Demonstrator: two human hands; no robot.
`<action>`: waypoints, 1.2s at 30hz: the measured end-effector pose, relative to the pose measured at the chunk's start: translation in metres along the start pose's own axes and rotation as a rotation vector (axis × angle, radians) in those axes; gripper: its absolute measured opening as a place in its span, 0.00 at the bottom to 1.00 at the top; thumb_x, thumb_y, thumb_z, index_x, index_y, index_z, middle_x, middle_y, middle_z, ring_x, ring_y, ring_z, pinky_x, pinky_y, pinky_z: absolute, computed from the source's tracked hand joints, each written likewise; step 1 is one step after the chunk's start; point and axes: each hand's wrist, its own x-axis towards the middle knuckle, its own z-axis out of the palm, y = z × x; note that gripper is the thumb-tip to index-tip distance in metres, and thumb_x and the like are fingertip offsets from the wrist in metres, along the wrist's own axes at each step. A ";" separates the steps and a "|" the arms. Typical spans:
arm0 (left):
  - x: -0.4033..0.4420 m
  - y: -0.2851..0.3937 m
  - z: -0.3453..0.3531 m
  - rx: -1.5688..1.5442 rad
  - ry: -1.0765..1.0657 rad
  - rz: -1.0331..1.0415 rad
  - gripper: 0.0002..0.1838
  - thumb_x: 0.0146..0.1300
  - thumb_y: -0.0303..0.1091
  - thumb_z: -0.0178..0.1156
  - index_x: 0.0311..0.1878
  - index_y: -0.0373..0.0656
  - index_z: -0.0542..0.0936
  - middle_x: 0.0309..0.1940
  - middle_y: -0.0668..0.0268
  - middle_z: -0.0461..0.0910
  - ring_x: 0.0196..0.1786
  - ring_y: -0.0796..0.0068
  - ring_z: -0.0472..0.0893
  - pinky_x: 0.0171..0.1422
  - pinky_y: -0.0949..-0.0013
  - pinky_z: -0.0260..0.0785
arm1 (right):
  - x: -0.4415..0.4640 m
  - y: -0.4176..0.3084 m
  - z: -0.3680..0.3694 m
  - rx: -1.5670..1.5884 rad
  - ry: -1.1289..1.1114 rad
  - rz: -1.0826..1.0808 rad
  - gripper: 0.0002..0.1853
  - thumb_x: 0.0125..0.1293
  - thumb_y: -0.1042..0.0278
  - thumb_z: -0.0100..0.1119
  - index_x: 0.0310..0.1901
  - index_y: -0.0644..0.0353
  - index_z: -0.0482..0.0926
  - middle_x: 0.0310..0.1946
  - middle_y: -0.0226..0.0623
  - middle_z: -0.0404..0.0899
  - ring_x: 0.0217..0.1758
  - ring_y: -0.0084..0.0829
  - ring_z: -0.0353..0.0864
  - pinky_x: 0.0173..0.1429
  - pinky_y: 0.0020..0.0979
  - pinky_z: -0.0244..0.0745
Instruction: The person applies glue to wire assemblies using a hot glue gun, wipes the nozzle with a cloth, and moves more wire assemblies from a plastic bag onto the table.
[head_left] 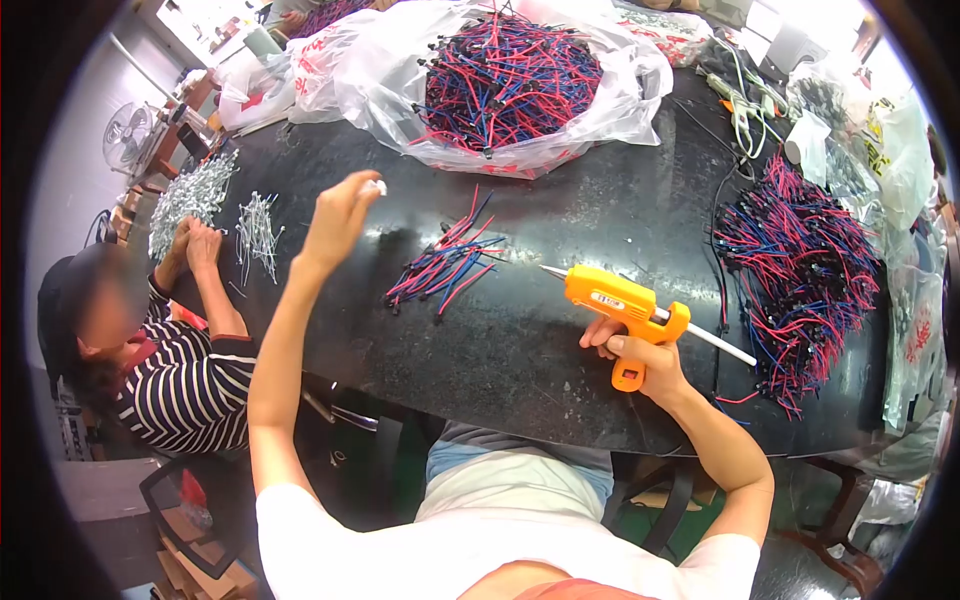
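Observation:
In my right hand is a yellow hot glue gun, its nozzle pointing left and a white glue stick sticking out of its back. My left hand is raised over the table, fingers pinched on a small white piece whose kind I cannot make out. Between the two hands lies a small bunch of red and blue wires with black ends, on the dark tabletop. Neither hand touches this bunch.
A plastic bag heaped with red and blue wires stands at the back. Another wire pile lies right, near a power strip and cords. At left, a co-worker handles white wires beside a smaller white bunch.

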 end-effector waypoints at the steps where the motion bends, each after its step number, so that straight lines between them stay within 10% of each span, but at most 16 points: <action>1: 0.004 -0.002 -0.011 0.021 -0.086 -0.198 0.36 0.62 0.29 0.67 0.72 0.39 0.63 0.38 0.53 0.85 0.37 0.66 0.85 0.44 0.65 0.76 | 0.001 0.001 0.000 0.008 -0.001 -0.002 0.10 0.59 0.70 0.62 0.41 0.64 0.83 0.40 0.43 0.84 0.46 0.31 0.81 0.46 0.29 0.70; 3: 0.008 -0.041 -0.024 -0.052 -0.168 -0.345 0.63 0.55 0.33 0.75 0.80 0.45 0.35 0.51 0.49 0.82 0.37 0.68 0.85 0.44 0.68 0.76 | 0.001 0.001 -0.001 -0.008 0.008 0.005 0.10 0.59 0.69 0.62 0.41 0.64 0.83 0.40 0.43 0.84 0.45 0.29 0.80 0.46 0.29 0.70; 6: 0.014 -0.102 -0.010 0.058 -0.095 -0.247 0.59 0.55 0.38 0.75 0.80 0.43 0.43 0.71 0.46 0.66 0.44 0.59 0.85 0.53 0.65 0.77 | 0.001 0.002 0.000 -0.023 0.015 0.012 0.11 0.59 0.68 0.61 0.40 0.64 0.84 0.40 0.43 0.84 0.42 0.27 0.79 0.45 0.28 0.71; 7: 0.013 -0.122 0.003 -0.029 0.086 -0.181 0.41 0.58 0.40 0.72 0.72 0.39 0.67 0.60 0.50 0.79 0.41 0.63 0.86 0.49 0.64 0.77 | 0.001 0.002 -0.001 -0.018 0.013 0.009 0.11 0.58 0.68 0.61 0.40 0.64 0.84 0.40 0.43 0.84 0.42 0.27 0.79 0.45 0.28 0.71; 13: 0.017 -0.102 -0.003 0.219 0.261 -0.525 0.16 0.61 0.42 0.68 0.30 0.36 0.86 0.25 0.53 0.85 0.34 0.52 0.87 0.42 0.56 0.76 | 0.003 0.001 0.001 -0.029 0.031 0.004 0.10 0.58 0.68 0.60 0.39 0.64 0.83 0.39 0.43 0.84 0.40 0.26 0.78 0.44 0.28 0.70; 16: 0.023 -0.084 -0.010 0.422 0.088 -0.682 0.15 0.61 0.42 0.68 0.29 0.38 0.85 0.27 0.50 0.84 0.36 0.47 0.85 0.43 0.53 0.76 | 0.004 0.001 0.002 -0.032 0.027 -0.003 0.10 0.58 0.68 0.60 0.39 0.64 0.83 0.39 0.43 0.84 0.40 0.26 0.78 0.44 0.28 0.70; 21: 0.027 -0.121 0.026 0.115 0.105 -0.107 0.29 0.61 0.29 0.65 0.67 0.42 0.73 0.48 0.44 0.82 0.38 0.47 0.86 0.46 0.52 0.78 | 0.003 -0.001 0.005 -0.032 0.037 -0.008 0.10 0.59 0.69 0.59 0.39 0.64 0.82 0.39 0.44 0.83 0.37 0.26 0.77 0.43 0.28 0.70; 22: 0.045 -0.076 0.011 -0.337 0.041 -0.608 0.30 0.58 0.27 0.64 0.67 0.43 0.74 0.48 0.45 0.83 0.43 0.53 0.87 0.50 0.56 0.77 | 0.003 -0.001 0.005 -0.035 0.040 -0.006 0.10 0.59 0.69 0.59 0.39 0.65 0.82 0.38 0.44 0.83 0.37 0.26 0.77 0.43 0.28 0.70; 24: 0.060 -0.086 0.009 -0.214 0.212 -0.591 0.30 0.57 0.27 0.64 0.67 0.41 0.74 0.47 0.47 0.84 0.45 0.57 0.87 0.50 0.58 0.77 | 0.003 -0.002 0.006 -0.035 0.046 -0.001 0.10 0.59 0.69 0.59 0.39 0.65 0.82 0.38 0.44 0.83 0.36 0.25 0.76 0.43 0.28 0.70; 28: 0.040 -0.051 -0.012 0.421 -0.012 -0.212 0.18 0.56 0.29 0.68 0.51 0.36 0.84 0.47 0.53 0.84 0.42 0.61 0.86 0.47 0.62 0.77 | 0.003 0.000 0.006 -0.040 0.058 -0.007 0.11 0.60 0.69 0.59 0.40 0.66 0.82 0.39 0.44 0.83 0.36 0.25 0.76 0.43 0.28 0.70; 32: -0.014 0.060 -0.005 -0.081 -0.177 -0.006 0.13 0.54 0.31 0.70 0.42 0.36 0.85 0.42 0.53 0.84 0.44 0.55 0.82 0.52 0.58 0.74 | 0.002 0.003 0.006 -0.059 0.070 -0.003 0.11 0.60 0.68 0.60 0.41 0.66 0.82 0.39 0.43 0.83 0.36 0.25 0.76 0.43 0.28 0.70; 36: -0.045 0.087 0.026 0.058 -0.119 0.031 0.11 0.57 0.29 0.67 0.43 0.36 0.84 0.38 0.56 0.83 0.44 0.55 0.80 0.50 0.59 0.73 | 0.002 0.003 0.005 -0.071 0.053 0.000 0.12 0.60 0.68 0.60 0.42 0.66 0.82 0.39 0.43 0.83 0.38 0.25 0.77 0.43 0.28 0.70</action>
